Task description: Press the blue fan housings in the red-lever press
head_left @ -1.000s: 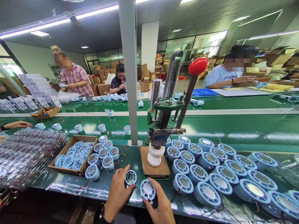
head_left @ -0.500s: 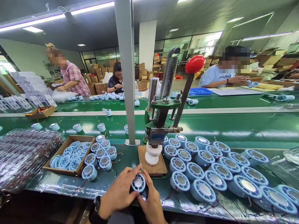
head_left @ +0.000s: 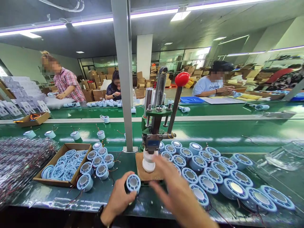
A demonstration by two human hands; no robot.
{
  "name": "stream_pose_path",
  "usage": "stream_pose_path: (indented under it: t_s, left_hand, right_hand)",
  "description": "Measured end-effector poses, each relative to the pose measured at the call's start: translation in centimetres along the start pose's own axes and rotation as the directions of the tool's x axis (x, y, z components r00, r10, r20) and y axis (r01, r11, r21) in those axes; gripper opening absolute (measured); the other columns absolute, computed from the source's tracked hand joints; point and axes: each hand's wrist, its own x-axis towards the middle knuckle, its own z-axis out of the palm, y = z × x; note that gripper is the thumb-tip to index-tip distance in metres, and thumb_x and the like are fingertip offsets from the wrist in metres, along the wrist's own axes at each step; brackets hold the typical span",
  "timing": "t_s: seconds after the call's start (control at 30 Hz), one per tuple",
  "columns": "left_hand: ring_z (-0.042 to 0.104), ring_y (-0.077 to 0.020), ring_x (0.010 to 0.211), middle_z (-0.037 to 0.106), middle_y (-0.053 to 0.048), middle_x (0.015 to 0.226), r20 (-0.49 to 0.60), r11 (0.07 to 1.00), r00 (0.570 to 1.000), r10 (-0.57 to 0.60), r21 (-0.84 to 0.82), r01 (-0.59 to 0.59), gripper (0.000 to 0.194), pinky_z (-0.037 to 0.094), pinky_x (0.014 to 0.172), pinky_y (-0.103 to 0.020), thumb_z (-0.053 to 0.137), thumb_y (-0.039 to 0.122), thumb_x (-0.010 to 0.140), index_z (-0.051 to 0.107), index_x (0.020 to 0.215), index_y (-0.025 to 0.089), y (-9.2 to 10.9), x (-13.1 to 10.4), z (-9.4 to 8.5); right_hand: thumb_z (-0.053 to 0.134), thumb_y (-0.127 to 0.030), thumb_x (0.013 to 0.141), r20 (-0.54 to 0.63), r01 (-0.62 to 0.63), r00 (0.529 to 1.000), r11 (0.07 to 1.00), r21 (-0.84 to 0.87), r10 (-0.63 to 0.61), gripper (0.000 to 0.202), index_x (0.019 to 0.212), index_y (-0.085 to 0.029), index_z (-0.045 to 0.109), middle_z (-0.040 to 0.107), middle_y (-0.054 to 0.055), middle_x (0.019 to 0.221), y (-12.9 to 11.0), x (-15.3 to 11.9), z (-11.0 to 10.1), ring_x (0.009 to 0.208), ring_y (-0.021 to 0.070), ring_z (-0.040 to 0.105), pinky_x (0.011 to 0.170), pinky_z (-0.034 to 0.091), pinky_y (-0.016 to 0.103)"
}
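Note:
In the head view my left hand (head_left: 120,193) is wrapped round a light-blue round motor housing (head_left: 133,183) with a silver disc in its ringed top, just above the bench's front edge. My right hand (head_left: 169,182), blurred by motion, is apart from it with fingers spread, nothing seen in them. It passes in front of the brown base board (head_left: 140,167) of a green hand press (head_left: 153,126). The press has a red-knobbed lever (head_left: 182,79) and a white plastic pressing block (head_left: 148,163). Right of my hand stand several similar housings (head_left: 211,175) with thin wires.
A cardboard box (head_left: 71,183) of light-blue rings stands at left, with several housings (head_left: 102,171) beside it. Bagged wired parts (head_left: 23,164) lie farther left. A grey post (head_left: 122,79) rises behind the press. Several people work across the green conveyor (head_left: 213,133).
My right hand has let go of the housing and moved right and up toward the press. My left hand keeps the housing, now slightly farther left. The whole view has shifted a little.

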Motion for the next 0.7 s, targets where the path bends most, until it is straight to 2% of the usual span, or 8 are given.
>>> stream_pose_path:
  t_s: [0.07, 0.13, 0.2, 0.3, 0.4, 0.57, 0.63, 0.7]
  left_hand:
    - [0.067, -0.0274, 0.106, 0.074, -0.007, 0.114, -0.029, 0.998, 0.998, 0.054, -0.013, -0.054, 0.056, 0.051, 0.098, -0.036, 0.064, 0.021, 0.066, 0.062, 0.121, 0.018, 1.8, 2.1, -1.5]
    - [0.067, -0.0263, 0.103, 0.074, -0.007, 0.112, -0.053, 0.993, 0.992, 0.112, -0.038, -0.114, 0.055, 0.05, 0.097, -0.035, 0.064, 0.02, 0.065, 0.063, 0.119, 0.016, 3.3, 4.3, -2.3]
    - [0.066, -0.0264, 0.102, 0.073, -0.008, 0.112, -0.03, 0.978, 0.986, 0.162, -0.128, -0.165, 0.056, 0.049, 0.097, -0.036, 0.067, 0.019, 0.063, 0.064, 0.118, 0.014, 4.3, 6.3, -2.0]
    - [0.064, -0.0255, 0.102, 0.072, -0.009, 0.112, 0.074, 0.93, 0.969, 0.234, -0.309, -0.201, 0.056, 0.048, 0.097, -0.036, 0.071, 0.018, 0.062, 0.065, 0.118, 0.013, 4.9, 8.8, 0.0]
    - [0.064, -0.0248, 0.103, 0.071, -0.009, 0.114, 0.16, 0.895, 0.948, 0.273, -0.405, -0.189, 0.055, 0.049, 0.096, -0.036, 0.076, 0.023, 0.065, 0.064, 0.117, 0.013, 4.8, 10.4, 1.9]
    - [0.062, -0.0282, 0.109, 0.068, -0.013, 0.119, 0.236, 0.849, 0.915, 0.327, -0.498, -0.175, 0.068, 0.046, 0.1, -0.041, 0.084, 0.043, 0.065, 0.062, 0.122, 0.012, 4.0, 10.9, 2.3]
    - [0.06, -0.0296, 0.114, 0.065, -0.013, 0.126, 0.244, 0.834, 0.905, 0.347, -0.523, -0.179, 0.079, 0.044, 0.103, -0.042, 0.083, 0.05, 0.066, 0.057, 0.131, 0.014, 3.6, 10.5, 2.2]
    - [0.055, -0.0314, 0.122, 0.06, -0.013, 0.134, 0.227, 0.823, 0.905, 0.361, -0.534, -0.194, 0.089, 0.039, 0.108, -0.044, 0.084, 0.05, 0.066, 0.048, 0.141, 0.017, 3.2, 10.0, 2.3]
  right_hand:
    - [0.057, -0.02, 0.091, -0.265, 0.071, 0.959, 0.991, -0.116, -0.1, 0.051, 0.141, -0.022, 0.047, 0.057, 0.011, 0.134, 0.6, 6.8, -6.0, 0.13, 0.0264, 0.053, 0.108, 0.048, 0.049]
    - [0.058, -0.022, 0.092, -0.406, 0.045, 0.906, 0.982, -0.185, -0.118, 0.041, 0.133, -0.017, 0.055, 0.06, 0.011, 0.127, 1.8, 13.8, -10.2, 0.125, 0.0265, 0.055, 0.109, 0.044, 0.05]
    - [0.053, -0.02, 0.092, -0.44, 0.013, 0.895, 0.99, -0.141, -0.074, 0.034, 0.125, -0.012, 0.059, 0.064, 0.009, 0.114, 3.4, 19.6, -12.1, 0.114, 0.0221, 0.06, 0.103, 0.047, 0.045]
    - [0.037, -0.013, 0.091, -0.352, -0.039, 0.933, 0.993, 0.112, 0.076, 0.032, 0.1, -0.004, 0.066, 0.066, 0.004, 0.081, 5.3, 24.2, -11.7, 0.078, 0.0105, 0.067, 0.081, 0.053, 0.03]
    - [0.036, -0.013, 0.085, -0.311, -0.043, 0.935, 0.926, 0.375, 0.169, 0.03, 0.077, -0.005, 0.064, 0.058, -0.002, 0.06, 6.3, 25.2, -10.4, 0.047, 0.0039, 0.058, 0.055, 0.046, 0.016]
    - [0.041, -0.017, 0.079, -0.269, -0.063, 0.929, 0.823, 0.565, 0.255, 0.024, 0.065, -0.011, 0.061, 0.054, -0.002, 0.053, 5.5, 25.3, -11.4, 0.04, 0.0076, 0.055, 0.043, 0.042, 0.018]
    - [0.043, -0.019, 0.079, -0.332, -0.011, 0.912, 0.824, 0.566, 0.241, 0.022, 0.071, -0.014, 0.064, 0.058, -0.001, 0.059, 3.7, 23.0, -12.2, 0.048, 0.0104, 0.059, 0.05, 0.049, 0.023]
    - [0.047, -0.023, 0.081, -0.455, 0.066, 0.869, 0.866, 0.496, 0.195, 0.021, 0.08, -0.02, 0.068, 0.066, 0.003, 0.073, 1.0, 17.6, -11.9, 0.066, 0.0165, 0.066, 0.063, 0.055, 0.033]
